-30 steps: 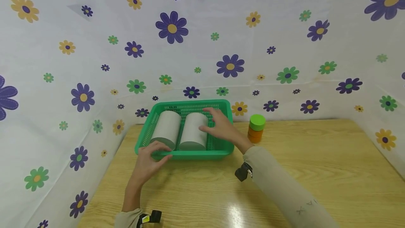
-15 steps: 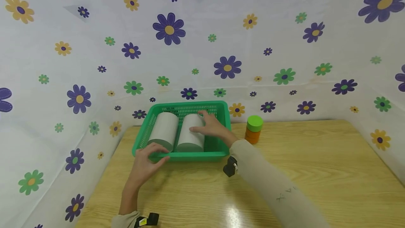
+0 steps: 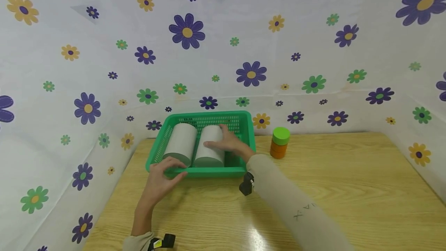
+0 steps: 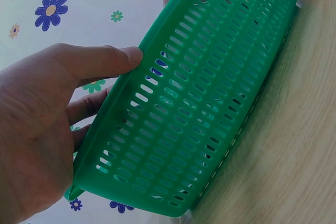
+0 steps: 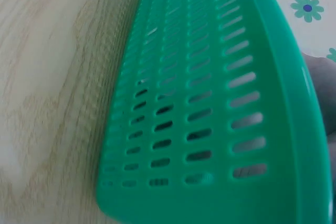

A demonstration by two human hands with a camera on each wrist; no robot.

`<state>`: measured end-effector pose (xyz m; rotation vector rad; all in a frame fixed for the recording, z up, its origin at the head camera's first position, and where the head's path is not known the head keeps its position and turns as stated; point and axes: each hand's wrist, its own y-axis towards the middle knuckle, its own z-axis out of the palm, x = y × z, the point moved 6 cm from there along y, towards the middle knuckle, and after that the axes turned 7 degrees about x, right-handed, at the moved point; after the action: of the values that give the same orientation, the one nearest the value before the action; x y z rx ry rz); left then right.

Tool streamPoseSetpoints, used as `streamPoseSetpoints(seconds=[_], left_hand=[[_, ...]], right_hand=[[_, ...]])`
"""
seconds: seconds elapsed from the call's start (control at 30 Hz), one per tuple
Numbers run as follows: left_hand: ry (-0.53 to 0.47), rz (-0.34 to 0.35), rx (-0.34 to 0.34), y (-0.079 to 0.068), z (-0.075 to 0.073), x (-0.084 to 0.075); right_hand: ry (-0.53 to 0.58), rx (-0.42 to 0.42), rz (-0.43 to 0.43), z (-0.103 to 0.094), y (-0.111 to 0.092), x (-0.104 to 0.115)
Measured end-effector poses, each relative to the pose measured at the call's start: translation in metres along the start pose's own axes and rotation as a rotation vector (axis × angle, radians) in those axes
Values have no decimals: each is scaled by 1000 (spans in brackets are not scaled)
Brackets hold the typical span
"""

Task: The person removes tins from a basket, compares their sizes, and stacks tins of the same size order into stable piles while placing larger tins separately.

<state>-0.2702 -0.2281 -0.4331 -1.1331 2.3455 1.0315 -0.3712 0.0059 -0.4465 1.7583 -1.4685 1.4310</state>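
A green plastic basket (image 3: 216, 172) with slotted walls stands at the back left of the table, two white cylinders lying in it. My left hand (image 3: 161, 180) holds the basket's near rim at its left end. In the left wrist view, the thumb (image 4: 113, 60) lies on the outer side and the fingers go behind the rim. Inside the basket my right hand (image 3: 231, 143) grips the right cylinder (image 3: 210, 146), thumb across its top and fingers at its right side. The left cylinder (image 3: 182, 140) lies beside it. In the right wrist view, the basket wall (image 5: 210, 145) hides most of that hand.
An orange jar (image 3: 278, 147) with a green lid stands right of the basket. The wooden table (image 3: 334, 173) meets a white flower-printed sheet (image 3: 223, 61) at the back and sides.
My right hand has moved left and down onto the right cylinder, its thumb now lying across the top. My left hand stays at the basket's rim.
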Motion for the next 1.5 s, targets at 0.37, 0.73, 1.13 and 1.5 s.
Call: streamPoseSetpoints(seconds=[0.37, 0.73, 1.13, 1.5], left_hand=[[-2, 8, -12, -2, 1, -1], [13, 7, 4, -2, 1, 1], [15, 10, 9, 0, -1, 0], [31, -6, -7, -1, -1, 1]], right_hand=[[131, 12, 42, 11, 2, -3], [158, -42, 33, 12, 21, -15], [180, -113, -104, -3, 16, -2], [150, -169, -253, -23, -23, 37]])
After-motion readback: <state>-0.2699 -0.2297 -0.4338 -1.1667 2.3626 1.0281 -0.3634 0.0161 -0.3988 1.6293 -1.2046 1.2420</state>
